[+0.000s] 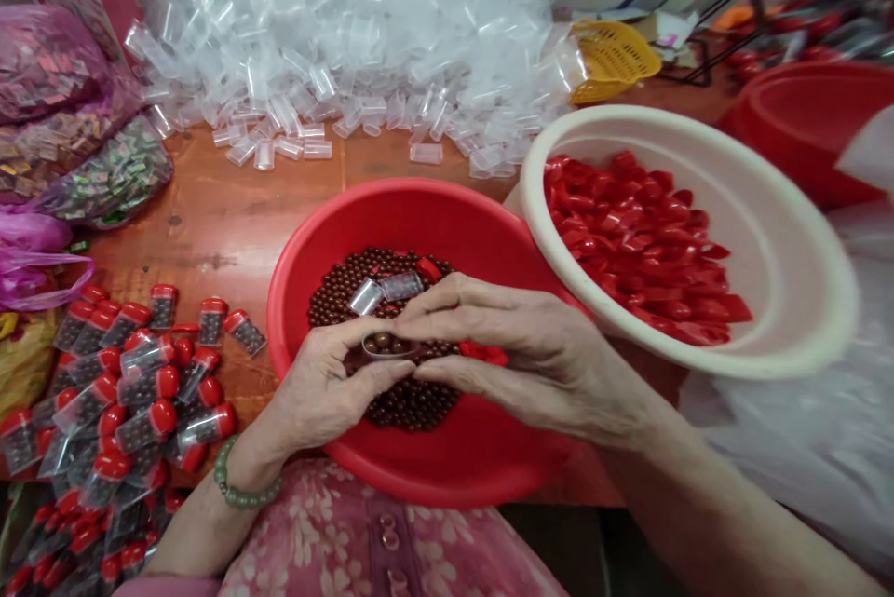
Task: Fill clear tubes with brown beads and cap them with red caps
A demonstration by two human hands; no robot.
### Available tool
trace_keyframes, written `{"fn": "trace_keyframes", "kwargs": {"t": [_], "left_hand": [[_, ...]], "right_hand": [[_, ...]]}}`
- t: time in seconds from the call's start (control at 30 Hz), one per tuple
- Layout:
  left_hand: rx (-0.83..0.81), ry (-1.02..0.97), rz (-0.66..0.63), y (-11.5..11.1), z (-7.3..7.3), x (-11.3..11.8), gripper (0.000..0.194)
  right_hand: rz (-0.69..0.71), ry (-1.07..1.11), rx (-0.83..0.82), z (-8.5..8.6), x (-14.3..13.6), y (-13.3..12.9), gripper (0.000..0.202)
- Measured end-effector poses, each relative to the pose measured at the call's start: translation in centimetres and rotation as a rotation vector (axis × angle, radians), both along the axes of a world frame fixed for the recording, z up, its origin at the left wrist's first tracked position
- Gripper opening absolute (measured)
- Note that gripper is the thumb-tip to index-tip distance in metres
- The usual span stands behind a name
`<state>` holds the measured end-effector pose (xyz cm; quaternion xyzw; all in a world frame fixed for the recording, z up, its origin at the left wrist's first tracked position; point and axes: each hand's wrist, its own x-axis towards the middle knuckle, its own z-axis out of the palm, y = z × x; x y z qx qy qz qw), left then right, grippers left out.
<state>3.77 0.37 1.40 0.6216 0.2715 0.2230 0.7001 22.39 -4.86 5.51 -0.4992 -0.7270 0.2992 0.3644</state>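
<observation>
Both hands meet over a red basin that holds many small brown balls. A small clear plastic container with several brown balls showing in its mouth is gripped between thumb and fingers of my left hand. My right hand closes on it from the other side, fingertips and thumb at its edge. Red plastic pieces show between the right thumb and fingers; whether they are held is unclear. Two clear containers and a red cap lie on the balls.
Red-capped, filled containers are heaped at left. Behind stands a large pile of clear containers. A cream basin of red caps is at right, near a yellow basket. Purple bags sit at far left.
</observation>
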Motion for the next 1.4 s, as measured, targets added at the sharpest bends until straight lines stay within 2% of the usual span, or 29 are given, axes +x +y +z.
{"fn": "trace_keyframes", "kwargs": {"t": [0.07,0.17,0.2,0.27,0.37,0.47,0.53,0.63,0.73,0.83,0.93,1.03,1.1,1.23,1.33,1.4], "left_hand": [[0.049,0.014,0.017,0.0,0.1,0.1,0.025],[0.126,0.026,0.04,0.0,0.2,0.0,0.03],[0.153,0.036,0.027,0.0,0.2,0.0,0.029],[0.188,0.06,-0.022,0.0,0.2,-0.1,0.024],[0.163,0.056,-0.071,0.1,0.3,-0.1,0.019],[0.135,0.064,-0.024,0.1,0.1,0.1,0.018],[0.189,0.09,-0.002,0.0,0.0,0.2,0.017],[0.264,0.107,-0.046,-0.1,-0.2,0.5,0.016],[0.2,0.11,-0.043,0.0,-0.1,0.6,0.017],[0.094,0.096,-0.069,0.1,0.0,0.5,0.018],[-0.033,0.062,-0.069,0.1,-0.1,0.3,0.02],[-0.047,0.068,-0.046,0.1,-0.2,0.0,0.02],[-0.038,0.088,-0.052,0.1,-0.2,-0.1,0.018],[-0.091,0.076,-0.077,0.1,-0.1,-0.2,0.013],[-0.099,0.079,-0.079,0.0,-0.1,-0.2,0.012],[-0.09,0.073,-0.075,-0.1,-0.3,-0.3,0.013]], "right_hand": [[-0.082,-0.035,-0.032,0.5,1.0,-0.4,0.023],[-0.251,-0.141,-0.049,0.4,3.0,-1.1,0.018],[-0.264,-0.189,-0.078,-0.1,3.8,-1.4,0.018],[-0.19,-0.309,-0.18,-1.6,5.3,-1.7,0.021],[-0.148,-0.627,-0.372,-4.3,6.7,-1.9,0.025],[-0.173,-0.882,-0.559,-6.4,6.7,-1.5,0.022],[-0.174,-0.925,-0.627,-7.2,6.3,-1.1,0.018],[-0.186,-0.958,-0.677,-8.0,5.5,-0.4,0.014],[-0.205,-0.993,-0.713,-8.7,4.8,0.0,0.006],[-0.223,-0.999,-0.71,-9.2,4.3,0.2,0.009],[-0.245,-0.969,-0.68,-9.3,4.2,0.3,0.013],[-0.252,-0.903,-0.629,-8.7,4.6,0.3,0.015],[-0.261,-0.681,-0.559,-7.9,4.8,0.2,0.016],[-0.342,0.043,-0.404,-5.3,4.0,-0.2,0.027],[-0.346,0.239,-0.334,-3.2,2.2,-0.5,0.024],[-0.244,0.218,-0.227,-2.1,1.2,-0.5,0.019]]}}
